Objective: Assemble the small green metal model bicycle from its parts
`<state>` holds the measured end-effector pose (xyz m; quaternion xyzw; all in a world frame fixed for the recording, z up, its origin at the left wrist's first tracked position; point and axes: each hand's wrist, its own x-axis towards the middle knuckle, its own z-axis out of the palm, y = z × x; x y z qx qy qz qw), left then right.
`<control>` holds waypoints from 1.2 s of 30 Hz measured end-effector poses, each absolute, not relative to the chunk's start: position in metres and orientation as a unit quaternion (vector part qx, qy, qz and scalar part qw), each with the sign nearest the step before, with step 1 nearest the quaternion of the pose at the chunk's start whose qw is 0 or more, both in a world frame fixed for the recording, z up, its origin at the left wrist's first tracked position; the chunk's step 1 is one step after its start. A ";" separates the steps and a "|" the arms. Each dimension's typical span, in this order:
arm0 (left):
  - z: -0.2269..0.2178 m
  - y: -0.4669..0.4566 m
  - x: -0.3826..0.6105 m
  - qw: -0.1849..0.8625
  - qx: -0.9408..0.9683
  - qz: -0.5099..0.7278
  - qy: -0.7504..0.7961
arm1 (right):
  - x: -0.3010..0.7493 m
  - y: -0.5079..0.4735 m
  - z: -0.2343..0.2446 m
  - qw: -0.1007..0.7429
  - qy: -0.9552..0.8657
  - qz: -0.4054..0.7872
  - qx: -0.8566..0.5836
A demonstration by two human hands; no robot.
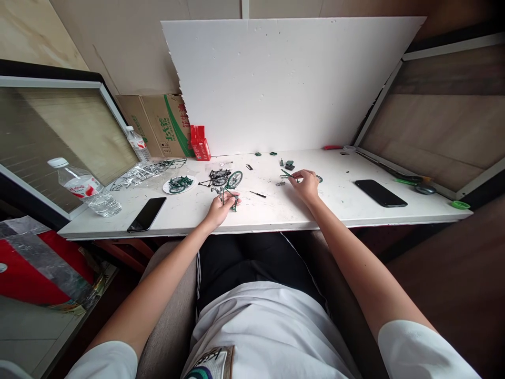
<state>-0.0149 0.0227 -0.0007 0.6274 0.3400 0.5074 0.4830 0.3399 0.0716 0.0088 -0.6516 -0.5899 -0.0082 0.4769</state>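
My left hand is closed around a small green model bicycle near the front edge of the table. A green spoked wheel shows at the bicycle's upper end. Further right, my right hand is closed in a pinch at a thin green part; whether the part is lifted or still lies on the table I cannot tell. Another spoked wheel peeks out behind that hand. Small dark green pieces lie just beyond it. Between my hands rests a thin dark screwdriver-like tool.
Dark bicycle parts and a white plate with green parts lie left. Phones rest at left and right. Water bottles, a red box and a carton stand left. A white board rises behind.
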 end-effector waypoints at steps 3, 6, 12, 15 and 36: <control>-0.001 0.023 -0.015 0.482 0.625 0.511 0.341 | 0.341 0.070 0.010 0.497 -0.574 -0.002 -0.651; -0.003 0.024 -0.015 0.481 0.625 0.510 0.344 | 0.338 0.070 0.012 0.526 -0.584 0.007 -0.618; -0.003 0.026 -0.015 0.466 0.629 0.511 0.356 | 0.316 0.071 0.016 0.535 -0.597 -0.005 -0.598; -0.002 0.026 -0.016 0.478 0.619 0.509 0.360 | 0.293 0.065 0.020 0.524 -0.637 0.020 -0.565; 0.006 0.026 -0.022 0.531 0.576 0.506 0.360 | 0.182 0.012 0.007 0.516 -0.732 0.242 -0.374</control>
